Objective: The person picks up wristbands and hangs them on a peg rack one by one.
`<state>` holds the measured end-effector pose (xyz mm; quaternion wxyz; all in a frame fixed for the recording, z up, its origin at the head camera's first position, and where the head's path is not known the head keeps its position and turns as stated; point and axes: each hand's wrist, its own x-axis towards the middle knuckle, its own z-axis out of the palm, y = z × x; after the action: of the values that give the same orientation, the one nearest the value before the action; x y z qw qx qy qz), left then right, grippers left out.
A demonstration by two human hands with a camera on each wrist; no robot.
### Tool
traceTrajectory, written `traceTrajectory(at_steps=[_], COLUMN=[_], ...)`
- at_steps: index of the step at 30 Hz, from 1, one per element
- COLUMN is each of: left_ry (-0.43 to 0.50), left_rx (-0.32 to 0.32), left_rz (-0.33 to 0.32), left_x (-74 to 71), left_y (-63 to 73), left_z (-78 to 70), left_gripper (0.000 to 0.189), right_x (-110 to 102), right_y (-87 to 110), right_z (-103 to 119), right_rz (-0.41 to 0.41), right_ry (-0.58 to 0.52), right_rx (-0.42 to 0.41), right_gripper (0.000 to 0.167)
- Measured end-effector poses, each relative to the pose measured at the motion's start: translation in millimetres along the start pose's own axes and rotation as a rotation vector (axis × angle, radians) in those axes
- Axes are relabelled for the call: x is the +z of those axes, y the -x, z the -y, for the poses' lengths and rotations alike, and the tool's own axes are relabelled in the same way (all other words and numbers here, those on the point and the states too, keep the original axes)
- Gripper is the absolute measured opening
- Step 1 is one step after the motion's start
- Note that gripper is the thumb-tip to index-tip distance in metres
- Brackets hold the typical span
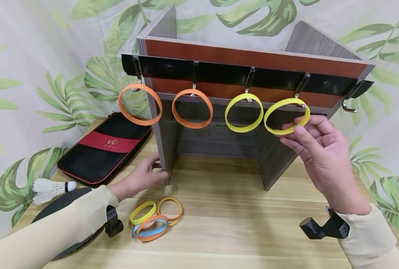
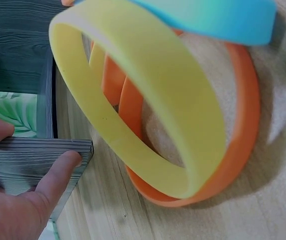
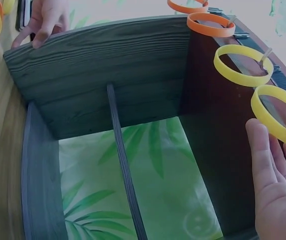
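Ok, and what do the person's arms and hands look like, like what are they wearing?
The left hand and right hand are bare, with no gloves. The left sleeve and right sleeve are cream and long. A small, boxy black camera sits at each wrist: left camera, right camera. I see no cables.
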<state>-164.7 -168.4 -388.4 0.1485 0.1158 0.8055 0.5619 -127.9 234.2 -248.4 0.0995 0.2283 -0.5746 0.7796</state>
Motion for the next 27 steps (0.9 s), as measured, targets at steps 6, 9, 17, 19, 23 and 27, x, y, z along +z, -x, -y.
traceTrajectory(at_steps=[6,9,17,19,23,27], left_ry=[0.003,0.010,0.019,0.019,0.013,0.018], left_rx=[-0.001,-0.005,-0.002,-0.003,-0.004,0.003], left_rz=[0.003,0.005,0.013,0.011,0.004,0.004], left_x=[-0.5,-0.5,-0.4,-0.9,-1.3,0.4], left_y=[-0.1,-0.2,-1.3,-0.5,-0.1,-1.1], left_z=[-0.6,0.2,1.1,1.0,1.3,1.6], left_gripper=[0.072,0.072,0.073,0.073,0.073,0.073], right_x=[-5,-7,-1,4,16,34], right_y=[0.2,0.2,7.0,9.3,15.0,22.9], right_z=[-3,-5,-21,-28,-50,-79], right_rz=[0.057,0.076,0.166,0.208,0.326,0.482], right_ry=[-0.115,-0.088,0.108,0.181,0.332,0.402], right_rx=[0.009,0.043,0.197,0.255,0.348,0.373], right_gripper=[0.025,0.027,0.029,0.025,0.024,0.024])
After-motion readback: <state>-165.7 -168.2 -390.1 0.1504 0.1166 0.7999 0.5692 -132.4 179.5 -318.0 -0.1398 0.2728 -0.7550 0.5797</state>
